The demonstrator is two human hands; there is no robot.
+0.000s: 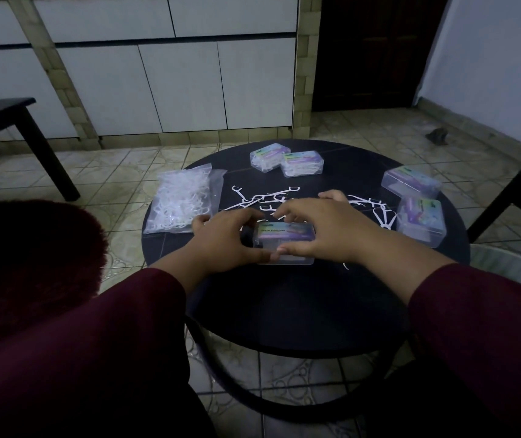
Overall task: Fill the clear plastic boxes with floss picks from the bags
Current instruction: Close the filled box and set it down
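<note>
Five boxes [284, 241]; one bag [183, 200]; both hands [224, 240] grip one.

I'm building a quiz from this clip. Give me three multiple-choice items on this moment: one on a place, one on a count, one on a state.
1. Where does the bag of floss picks lie on the table?
A. left edge
B. right edge
C. centre

2. How many clear boxes are on the table in all?
A. three
B. five
C. seven

3. What holds the near box?
A. nothing
B. the left hand alone
C. both hands

Answers:
1 A, the bag overhangs the left rim.
2 B, two at the back, two at the right, one in front.
3 C, the left hand and the right hand grip its two ends.
</note>
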